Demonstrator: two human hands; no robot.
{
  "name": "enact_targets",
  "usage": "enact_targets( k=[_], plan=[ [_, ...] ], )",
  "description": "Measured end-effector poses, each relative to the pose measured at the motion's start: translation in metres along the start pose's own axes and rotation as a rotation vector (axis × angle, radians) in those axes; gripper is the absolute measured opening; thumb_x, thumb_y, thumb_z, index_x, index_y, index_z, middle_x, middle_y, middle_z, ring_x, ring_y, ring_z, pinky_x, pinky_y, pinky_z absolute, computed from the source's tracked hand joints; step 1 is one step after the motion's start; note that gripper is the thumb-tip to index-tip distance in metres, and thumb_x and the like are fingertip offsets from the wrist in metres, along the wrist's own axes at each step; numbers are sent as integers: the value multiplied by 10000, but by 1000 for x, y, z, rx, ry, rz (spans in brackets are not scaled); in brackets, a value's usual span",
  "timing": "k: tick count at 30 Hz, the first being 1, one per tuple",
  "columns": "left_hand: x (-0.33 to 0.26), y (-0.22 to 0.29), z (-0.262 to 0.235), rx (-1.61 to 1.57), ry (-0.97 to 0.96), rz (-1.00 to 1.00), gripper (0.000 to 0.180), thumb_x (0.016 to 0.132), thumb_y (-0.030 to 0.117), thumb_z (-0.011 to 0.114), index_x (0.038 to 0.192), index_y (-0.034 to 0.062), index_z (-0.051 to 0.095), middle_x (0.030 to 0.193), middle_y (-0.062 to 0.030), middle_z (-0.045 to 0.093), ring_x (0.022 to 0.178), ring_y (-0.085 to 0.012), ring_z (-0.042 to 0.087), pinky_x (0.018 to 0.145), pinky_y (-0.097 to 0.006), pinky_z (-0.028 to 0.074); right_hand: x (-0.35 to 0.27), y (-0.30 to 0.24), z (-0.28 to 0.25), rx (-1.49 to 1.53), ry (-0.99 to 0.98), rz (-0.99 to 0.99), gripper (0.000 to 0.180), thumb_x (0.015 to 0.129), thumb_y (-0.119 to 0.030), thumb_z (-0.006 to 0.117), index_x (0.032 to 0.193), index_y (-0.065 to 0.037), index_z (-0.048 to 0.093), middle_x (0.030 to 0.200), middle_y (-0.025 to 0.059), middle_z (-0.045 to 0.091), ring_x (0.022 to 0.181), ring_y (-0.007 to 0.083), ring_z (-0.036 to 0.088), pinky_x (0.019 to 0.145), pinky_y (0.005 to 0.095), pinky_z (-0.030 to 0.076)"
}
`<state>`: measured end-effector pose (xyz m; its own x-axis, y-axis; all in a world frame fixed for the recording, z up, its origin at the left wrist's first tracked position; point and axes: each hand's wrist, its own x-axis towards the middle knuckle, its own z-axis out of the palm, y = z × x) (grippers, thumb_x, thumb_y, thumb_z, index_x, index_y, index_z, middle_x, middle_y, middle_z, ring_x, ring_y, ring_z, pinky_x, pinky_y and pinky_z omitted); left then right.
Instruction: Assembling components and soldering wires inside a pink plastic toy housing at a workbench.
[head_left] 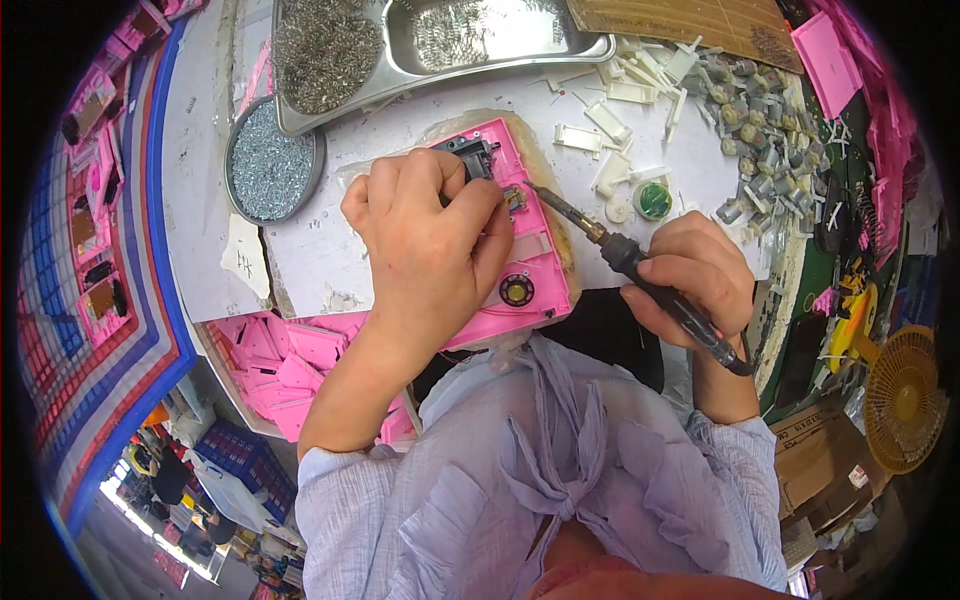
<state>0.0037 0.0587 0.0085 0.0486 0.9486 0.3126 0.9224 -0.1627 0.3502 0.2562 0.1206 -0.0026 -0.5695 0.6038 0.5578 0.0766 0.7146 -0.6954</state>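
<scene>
An open pink plastic casing (530,285) lies on the white work surface (320,240) in front of me, with a black mechanism at its far end and a small round speaker near its front. My left hand (430,235) rests on the casing, fingers curled and pressing down near the black part. My right hand (695,275) grips a black soldering iron (620,255). Its tip points left and touches a small board inside the casing, right beside my left fingertips.
A round tin of small screws (272,160) sits at far left, a metal tray (480,40) of springs behind. White plastic pieces (625,100) and small grey motors (760,130) lie at right. Pink covers (290,360) are stacked below left. A yellow fan (905,395) stands at right.
</scene>
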Motion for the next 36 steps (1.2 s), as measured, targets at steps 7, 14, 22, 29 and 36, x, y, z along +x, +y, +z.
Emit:
enact_targets(
  k=[7,14,22,29,36],
  plan=[
    [0,0,2,-4,4,-9,133,730,167,793,833,142,711,861,-22,512,877,-229,502,822,-393,306,-1,0,3,19,-15,0,398,649,6,884,989,-42,682,761,85,631,639,254,615,553,334,483],
    [1,0,0,-1,6,5,143,723,163,798,830,137,706,869,-31,520,879,-237,506,821,-396,311,-2,2,7,4,-16,-12,413,652,5,885,1005,-44,675,765,82,632,640,252,618,547,331,480],
    [1,0,2,5,20,11,152,711,153,798,830,129,706,873,-35,526,881,-242,511,820,-396,314,-2,1,8,5,-29,-13,419,640,3,886,999,-49,677,761,85,629,641,254,620,551,334,485],
    [2,1,1,13,7,4,146,711,147,796,825,129,707,875,-36,527,877,-244,512,820,-399,315,0,-2,1,-8,-29,5,413,626,13,883,980,-47,680,767,88,636,642,259,619,561,343,492],
    [2,1,0,11,3,7,155,704,142,795,830,133,706,875,-34,522,880,-242,512,823,-399,315,-1,-2,2,5,-18,11,410,626,18,880,979,-47,681,765,87,637,642,258,619,561,343,492]
  ],
)
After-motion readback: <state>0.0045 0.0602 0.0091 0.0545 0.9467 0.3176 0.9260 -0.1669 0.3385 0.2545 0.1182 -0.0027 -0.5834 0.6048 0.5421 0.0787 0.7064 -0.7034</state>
